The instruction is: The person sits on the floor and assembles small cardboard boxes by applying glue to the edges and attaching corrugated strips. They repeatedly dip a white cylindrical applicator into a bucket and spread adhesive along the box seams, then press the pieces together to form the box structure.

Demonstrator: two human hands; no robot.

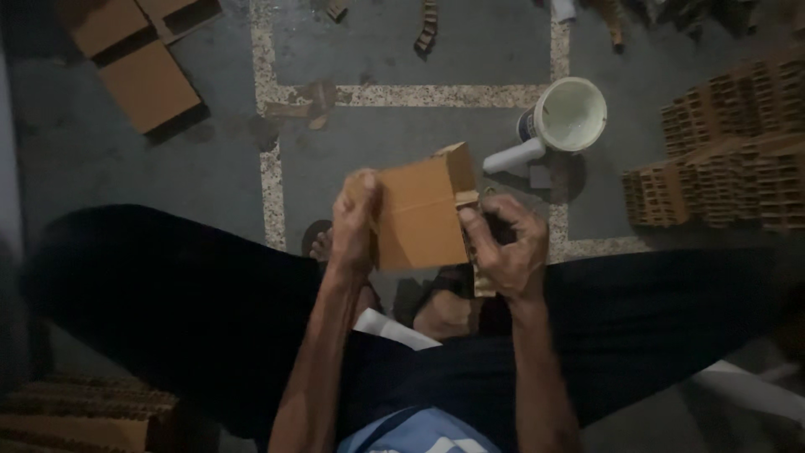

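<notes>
Holding: a small brown cardboard box [419, 214] sits between both hands at the centre of the frame, raised above the person's lap
Left hand [355, 222]: closed on the box's left edge, fingers curled over the top corner; the forearm runs down to the lower middle of the frame
Right hand [503, 243]: clamped on the box's right side; the fingers also pinch a narrow cardboard strip [480, 273] that hangs down past the box's lower right corner
Box: one plain face turned toward the camera; a flap stands up at its upper right corner
Bucket [573, 115]: white and round, on the floor in the upper right of the frame, its open mouth facing up; a white tube-like thing [513, 156] lies touching its lower left side
Stacks [729, 155]: piles of ridged cardboard pieces at the right edge, well apart from the hands
Flat boxes [138, 59]: brown cardboard pieces on the floor in the upper left
Floor [402, 138]: grey, crossed by pale speckled bands
Legs [176, 302]: dark trousers spread across the lower half; bare feet show just below the box
</notes>
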